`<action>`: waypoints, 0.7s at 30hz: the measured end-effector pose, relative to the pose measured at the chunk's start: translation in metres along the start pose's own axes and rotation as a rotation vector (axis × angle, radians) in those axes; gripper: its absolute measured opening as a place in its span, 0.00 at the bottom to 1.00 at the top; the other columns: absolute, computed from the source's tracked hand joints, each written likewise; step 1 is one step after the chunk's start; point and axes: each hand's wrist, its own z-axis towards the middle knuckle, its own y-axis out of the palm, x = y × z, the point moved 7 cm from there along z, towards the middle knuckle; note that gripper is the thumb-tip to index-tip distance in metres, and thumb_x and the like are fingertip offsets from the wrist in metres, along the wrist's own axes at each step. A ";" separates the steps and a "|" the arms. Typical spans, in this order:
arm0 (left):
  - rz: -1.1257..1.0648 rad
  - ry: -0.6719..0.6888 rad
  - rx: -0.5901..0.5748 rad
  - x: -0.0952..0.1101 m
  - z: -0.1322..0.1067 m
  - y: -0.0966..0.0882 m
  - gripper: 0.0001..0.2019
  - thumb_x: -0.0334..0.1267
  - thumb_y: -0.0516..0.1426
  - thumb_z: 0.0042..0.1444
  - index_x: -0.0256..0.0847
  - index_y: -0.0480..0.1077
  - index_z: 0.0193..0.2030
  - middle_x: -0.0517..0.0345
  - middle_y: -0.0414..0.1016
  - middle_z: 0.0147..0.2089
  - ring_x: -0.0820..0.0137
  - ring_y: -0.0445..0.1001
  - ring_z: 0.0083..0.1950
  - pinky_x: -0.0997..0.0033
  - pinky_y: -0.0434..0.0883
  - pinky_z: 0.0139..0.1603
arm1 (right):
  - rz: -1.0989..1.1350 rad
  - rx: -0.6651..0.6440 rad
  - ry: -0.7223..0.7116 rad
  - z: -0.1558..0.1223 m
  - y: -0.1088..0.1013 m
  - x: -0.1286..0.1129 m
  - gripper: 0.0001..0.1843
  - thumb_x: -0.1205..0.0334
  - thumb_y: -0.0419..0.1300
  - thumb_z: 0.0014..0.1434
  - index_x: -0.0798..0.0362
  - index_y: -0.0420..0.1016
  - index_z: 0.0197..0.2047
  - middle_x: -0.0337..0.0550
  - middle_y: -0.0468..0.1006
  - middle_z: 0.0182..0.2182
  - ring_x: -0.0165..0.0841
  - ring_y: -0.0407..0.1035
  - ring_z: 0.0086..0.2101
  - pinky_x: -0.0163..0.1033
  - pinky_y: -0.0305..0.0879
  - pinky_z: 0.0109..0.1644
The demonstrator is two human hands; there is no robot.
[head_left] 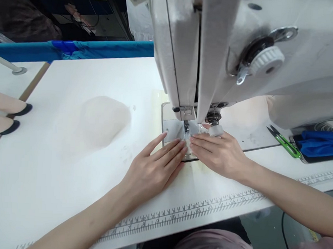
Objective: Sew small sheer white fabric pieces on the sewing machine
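With my left hand (152, 170) and right hand (219, 154) laid flat, fingers extended and close together, on the pale fabric (194, 169) at frame centre just below the presser foot (186, 128), I should press lightly and evenly, fingertips clear of that foot, guiding the piece straight

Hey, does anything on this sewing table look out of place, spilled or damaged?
Nothing stands out. The left hand and right hand lie flat by the presser foot, a sheer pale cloth sits heaped to their left, and green snips lie beside a blue cloth on the right.
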 end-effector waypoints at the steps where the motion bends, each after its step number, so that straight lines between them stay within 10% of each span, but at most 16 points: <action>1: -0.001 0.001 0.001 0.002 -0.001 -0.001 0.16 0.31 0.56 0.61 0.34 0.69 0.56 0.48 0.75 0.54 0.61 0.74 0.55 0.50 0.65 0.65 | -0.009 -0.004 -0.004 0.000 0.000 -0.001 0.11 0.75 0.55 0.62 0.57 0.79 0.40 0.43 0.81 0.42 0.32 0.75 0.44 0.45 0.67 0.59; 21: 0.025 -0.055 -0.018 -0.004 0.002 0.001 0.15 0.34 0.54 0.63 0.36 0.68 0.56 0.47 0.74 0.55 0.59 0.73 0.56 0.46 0.64 0.63 | -0.072 -0.044 0.049 -0.001 0.003 0.002 0.16 0.77 0.50 0.62 0.56 0.78 0.44 0.41 0.80 0.46 0.32 0.74 0.43 0.47 0.65 0.57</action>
